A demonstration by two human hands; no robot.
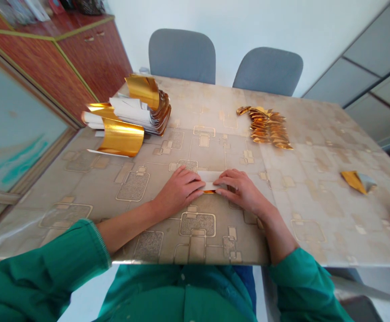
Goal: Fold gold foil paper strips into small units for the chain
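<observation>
A small sheet of paper (209,176), white on its upper face with a gold strip at the near edge, lies on the patterned table (168,239) in front of me. My left hand (181,190) holds its left end, fingers together over the edge. At the right end my right hand (237,190) grips the same paper, its thumb and fingers pressed near the fold. Both hands rest low on the table, a short gap apart. The fingertips partly hide the paper's ends.
Stacks of gold and white sheets (123,136) stand at the back left. Folded gold pieces (269,127) lie in rows at the back right. A loose gold piece (358,182) is farther right. Two grey chairs (182,56) stand behind the table.
</observation>
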